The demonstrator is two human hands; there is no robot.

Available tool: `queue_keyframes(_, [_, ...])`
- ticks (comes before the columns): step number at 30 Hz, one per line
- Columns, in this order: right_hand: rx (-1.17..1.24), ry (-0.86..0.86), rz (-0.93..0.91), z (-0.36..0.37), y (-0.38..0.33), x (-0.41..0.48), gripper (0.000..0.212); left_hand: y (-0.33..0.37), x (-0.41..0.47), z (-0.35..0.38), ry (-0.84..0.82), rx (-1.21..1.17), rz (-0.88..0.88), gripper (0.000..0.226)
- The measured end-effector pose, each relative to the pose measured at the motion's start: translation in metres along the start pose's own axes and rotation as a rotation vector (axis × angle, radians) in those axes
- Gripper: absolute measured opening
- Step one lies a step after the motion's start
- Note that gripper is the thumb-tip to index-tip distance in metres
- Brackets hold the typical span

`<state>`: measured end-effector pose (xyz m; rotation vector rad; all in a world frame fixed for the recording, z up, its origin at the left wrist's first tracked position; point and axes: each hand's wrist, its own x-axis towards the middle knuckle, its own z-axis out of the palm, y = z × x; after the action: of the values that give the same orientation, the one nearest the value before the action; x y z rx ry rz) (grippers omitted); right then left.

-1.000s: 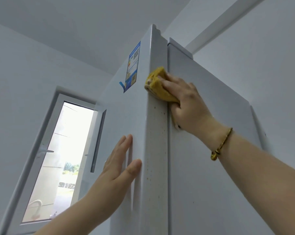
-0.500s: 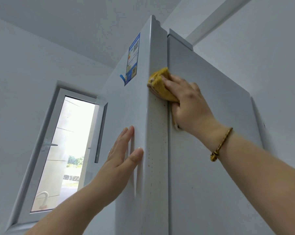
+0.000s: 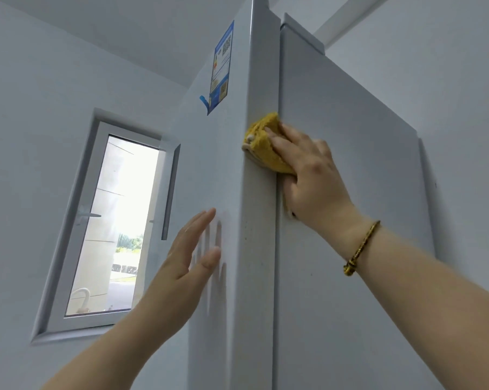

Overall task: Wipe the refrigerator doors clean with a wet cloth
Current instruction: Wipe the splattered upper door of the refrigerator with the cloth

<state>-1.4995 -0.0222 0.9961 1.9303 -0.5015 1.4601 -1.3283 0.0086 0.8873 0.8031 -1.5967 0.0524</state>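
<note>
Pressing a yellow cloth (image 3: 265, 144) against the narrow edge of a white refrigerator door (image 3: 209, 170), a person's right hand (image 3: 310, 175) reaches up from the lower right. The fingers (image 3: 285, 142) lie across the cloth, and one bent digit tucks in beneath its lower end, so the hand holds the cloth against the metal. The cloth is folded into a thick pad and sits high on the door edge, with its right side at the seam where the door meets the refrigerator side (image 3: 364, 220). A gold and dark beaded bracelet (image 3: 361, 249) circles the right wrist.

Lower down and to the left, the left hand (image 3: 187, 266) is laid against the door's broad front face with its fingers straight and close together, gripping nothing. Its faint reflection shows in the glossy surface beside it.

Small brown specks (image 3: 249, 235) dot the door edge below the cloth. Above the cloth, on the front face, is a blue label sticker (image 3: 220, 66). Further left, set in a pale wall (image 3: 40, 136), a tall narrow window (image 3: 111, 220) shows bright daylight and some greenery outside.
</note>
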Motion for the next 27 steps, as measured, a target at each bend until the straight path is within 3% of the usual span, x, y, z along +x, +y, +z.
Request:
queue_keyframes(4, [-0.086, -0.073, 0.036, -0.018, 0.011, 0.045, 0.062, -0.013, -0.027, 0.01, 0.027, -0.021, -0.05, 0.047])
queue_keyframes(8, [0.0, -0.014, 0.159, 0.0, -0.003, 0.034, 0.066, -0.019, -0.039, 0.013, -0.014, -0.04, -0.088, 0.043])
queue_keyframes(12, [0.031, 0.088, -0.009, 0.019, -0.021, -0.047, 0.058, -0.02, -0.048, 0.008, -0.06, -0.062, -0.093, 0.041])
queue_keyframes(16, [0.018, 0.005, -0.1, 0.001, -0.013, -0.047, 0.058, -0.023, -0.05, 0.009, -0.075, -0.024, -0.071, 0.047])
queue_keyframes(22, [0.014, 0.002, 0.154, -0.001, 0.002, 0.013, 0.063, -0.024, -0.051, 0.01, -0.067, -0.009, -0.073, 0.048])
queue_keyframes(27, [0.063, 0.048, 0.061, 0.015, -0.021, -0.055, 0.062, -0.027, -0.05, 0.009, -0.082, -0.021, -0.065, 0.051])
